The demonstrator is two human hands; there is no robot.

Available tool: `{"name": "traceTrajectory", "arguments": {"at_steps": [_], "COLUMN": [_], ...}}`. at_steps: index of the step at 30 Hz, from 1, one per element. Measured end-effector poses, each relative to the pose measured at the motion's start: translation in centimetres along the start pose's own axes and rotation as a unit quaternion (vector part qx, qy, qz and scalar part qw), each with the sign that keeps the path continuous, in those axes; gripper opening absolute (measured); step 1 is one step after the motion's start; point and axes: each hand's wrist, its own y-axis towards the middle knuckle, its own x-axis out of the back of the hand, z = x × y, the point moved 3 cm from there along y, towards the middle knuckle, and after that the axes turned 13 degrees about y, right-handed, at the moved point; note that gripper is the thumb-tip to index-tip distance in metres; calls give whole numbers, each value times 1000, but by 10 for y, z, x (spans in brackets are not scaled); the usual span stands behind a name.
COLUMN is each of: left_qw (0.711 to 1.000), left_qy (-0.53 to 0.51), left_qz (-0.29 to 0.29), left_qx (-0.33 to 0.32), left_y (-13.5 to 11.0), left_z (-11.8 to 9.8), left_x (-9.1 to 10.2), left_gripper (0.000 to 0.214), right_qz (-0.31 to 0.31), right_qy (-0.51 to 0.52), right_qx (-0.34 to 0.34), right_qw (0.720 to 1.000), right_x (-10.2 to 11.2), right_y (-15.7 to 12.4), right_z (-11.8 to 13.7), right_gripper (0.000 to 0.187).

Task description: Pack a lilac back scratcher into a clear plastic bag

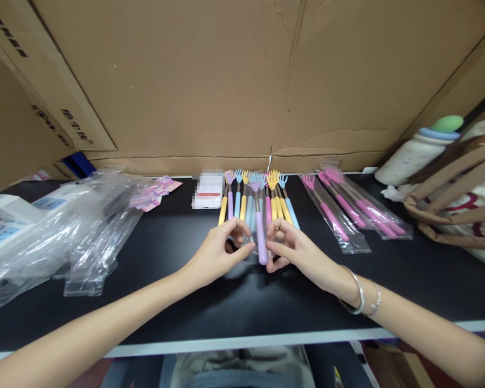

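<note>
1. Hands first: our left hand [220, 249] and right hand [293, 249] meet near the table's [210, 302] front, fingers narrowed in pinches on a clear sleeve around the lilac-handled scratcher [261, 237].
2. We judge it best to keep both pinches low on the sleeve, so the handle lies straight.
3. Just beyond, the row of bare pastel scratchers [258, 196] touches it.
4. Farther right lie bagged pink scratchers [347, 207]; left, empty plastic bags [84, 226]; behind, cardboard [210, 81].
</note>
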Motion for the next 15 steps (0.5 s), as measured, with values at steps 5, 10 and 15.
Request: {"name": "traceTrajectory", "arguments": {"at_steps": [5,10,15], "left_qw": [998,996,991], "left_qy": [44,-78,-124], "left_qz": [42,42,39], "left_qx": [-15,14,23], "left_y": [-2,-1,1], "left_z": [-5,1,7], "left_x": [1,-4,-5], "left_gripper": [21,17,14], "right_qz": [4,14,10], "right_qy": [2,-6,-11], "right_qx": [17,-8,-23], "right_qw": [1000,1000,1000], "right_x": [0,1,2], "right_y": [-1,0,0], "right_z": [2,-2,-2], "right_gripper": [33,35,37]}}
